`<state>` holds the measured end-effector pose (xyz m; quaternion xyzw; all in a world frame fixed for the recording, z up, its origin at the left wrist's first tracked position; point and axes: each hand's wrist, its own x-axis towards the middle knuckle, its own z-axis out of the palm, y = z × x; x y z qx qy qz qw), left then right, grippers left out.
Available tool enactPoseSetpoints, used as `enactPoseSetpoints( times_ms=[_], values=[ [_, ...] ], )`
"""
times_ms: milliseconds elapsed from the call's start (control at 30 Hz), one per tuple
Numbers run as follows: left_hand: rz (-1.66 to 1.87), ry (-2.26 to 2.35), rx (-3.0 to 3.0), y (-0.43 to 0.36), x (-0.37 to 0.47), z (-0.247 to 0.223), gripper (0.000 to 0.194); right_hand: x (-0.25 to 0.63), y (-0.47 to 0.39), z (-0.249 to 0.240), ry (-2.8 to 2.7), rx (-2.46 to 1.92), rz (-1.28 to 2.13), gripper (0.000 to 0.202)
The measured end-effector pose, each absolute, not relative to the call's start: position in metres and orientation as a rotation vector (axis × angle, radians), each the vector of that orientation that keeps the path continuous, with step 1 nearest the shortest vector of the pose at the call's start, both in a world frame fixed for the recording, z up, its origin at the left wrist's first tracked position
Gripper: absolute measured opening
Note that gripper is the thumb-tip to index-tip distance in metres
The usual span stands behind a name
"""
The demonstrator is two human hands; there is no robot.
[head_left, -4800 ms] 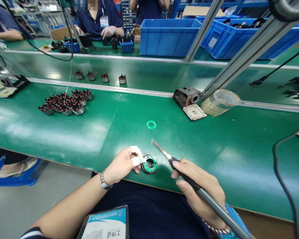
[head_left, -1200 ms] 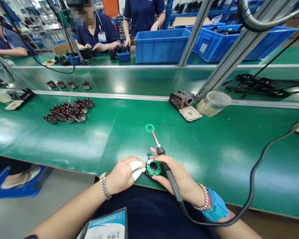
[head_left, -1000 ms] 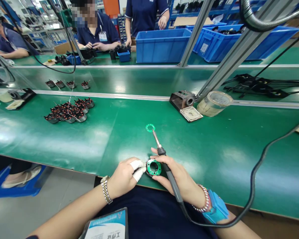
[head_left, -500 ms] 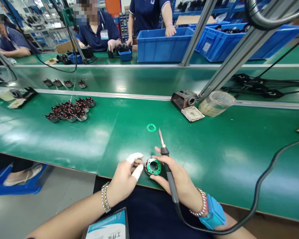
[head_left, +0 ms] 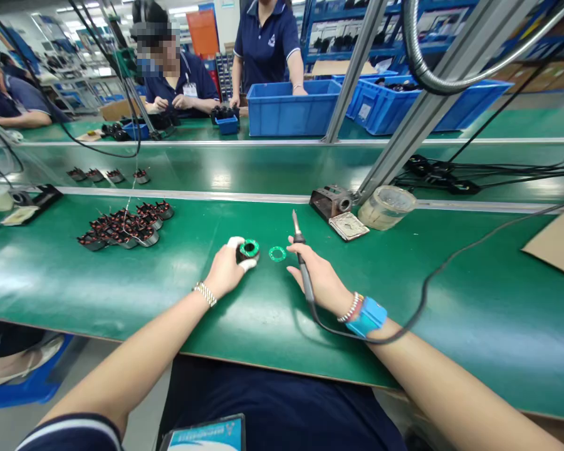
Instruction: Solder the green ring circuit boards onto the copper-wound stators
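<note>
My left hand [head_left: 226, 268], with white covers on its thumb and a finger, grips a motor stator [head_left: 249, 248] topped by a green ring-shaped circuit board. Just right of it, a second green ring board [head_left: 277, 254] lies flat on the green bench top. In my right hand [head_left: 322, 275] is a soldering iron [head_left: 302, 260], its metal tip pointing up and away from me. The thumb and fingertips of that hand are near the loose ring, apart from it. The iron's black cord runs back over my right forearm.
Several stators [head_left: 126, 224] stand clustered at left, more [head_left: 94, 175] on the strip behind. An iron stand [head_left: 331, 202], sponge [head_left: 349, 226] and clear tub [head_left: 386, 208] sit at back right. Cardboard [head_left: 557, 241] lies far right. A slanted metal post [head_left: 404, 138] rises behind the tub. Co-workers sit and stand across.
Both hands have moved forward, away from my body, to either side of the loose ring. The stator, earlier between both hands, is now in my left hand alone.
</note>
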<state>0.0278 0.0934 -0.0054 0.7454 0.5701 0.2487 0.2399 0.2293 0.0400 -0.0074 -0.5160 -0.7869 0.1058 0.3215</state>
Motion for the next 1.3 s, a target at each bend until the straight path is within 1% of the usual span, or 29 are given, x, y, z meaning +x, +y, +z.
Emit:
enactPoseSetpoints(
  times_ms=[67, 133, 200, 267, 333, 433, 500, 567, 633, 700, 767, 867, 1000, 1133, 1200, 1300],
  values=[
    [0.739, 1.602, 2.059, 0.127, 0.032, -0.003, 0.044, 0.228, 0.059, -0.012, -2.096, -1.389, 0.256, 0.039],
    [0.783, 1.639, 2.098, 0.148, 0.037, -0.002, 0.053, 0.22, 0.073, -0.017, -2.093, -1.397, 0.235, 0.039],
    [0.808, 1.669, 2.164, 0.157, 0.037, -0.002, 0.065, 0.21, 0.082, -0.022, -2.072, -1.399, 0.209, 0.036],
    [0.809, 1.694, 2.246, 0.157, 0.025, -0.002, 0.067, 0.205, 0.084, -0.025, -2.058, -1.378, 0.205, 0.032],
    [0.807, 1.761, 2.296, 0.151, -0.002, 0.0, 0.06, 0.207, 0.078, -0.027, -2.071, -1.329, 0.229, 0.031],
    [0.845, 1.981, 2.261, 0.14, -0.062, 0.008, 0.049, 0.218, 0.053, -0.025, -2.135, -1.225, 0.305, 0.031],
    [0.858, 2.156, 2.198, 0.134, -0.103, 0.012, 0.043, 0.226, 0.031, -0.021, -2.226, -1.093, 0.445, 0.029],
    [0.696, 2.376, 2.188, 0.13, -0.132, 0.013, 0.033, 0.231, 0.011, -0.018, -2.299, -0.983, 0.535, 0.03],
    [0.547, 2.429, 2.252, 0.125, -0.142, 0.011, 0.022, 0.232, -0.005, -0.017, -2.318, -0.921, 0.529, 0.031],
    [0.475, 2.315, 2.393, 0.115, -0.132, 0.008, 0.015, 0.229, -0.015, -0.019, -2.274, -0.965, 0.463, 0.03],
    [0.438, 2.096, 2.557, 0.1, -0.106, 0.006, 0.013, 0.224, -0.021, -0.022, -2.199, -1.095, 0.373, 0.027],
    [0.401, 1.737, 2.697, 0.067, -0.06, 0.005, 0.018, 0.216, -0.025, -0.025, -2.113, -1.232, 0.291, 0.024],
    [0.491, 1.476, 2.717, 0.026, -0.026, 0.006, 0.028, 0.213, -0.028, -0.025, -2.109, -1.209, 0.381, 0.027],
    [0.629, 1.292, 2.714, 0.008, -0.038, 0.003, 0.022, 0.218, -0.032, -0.024, -2.092, -1.219, 0.459, 0.029],
    [0.635, 1.279, 2.678, 0.005, -0.051, 0.0, 0.029, 0.219, -0.034, -0.024, -2.081, -1.219, 0.469, 0.028],
    [0.597, 1.493, 2.524, 0.005, -0.069, -0.005, 0.055, 0.22, -0.034, -0.025, -2.07, -1.206, 0.46, 0.028]
  ],
)
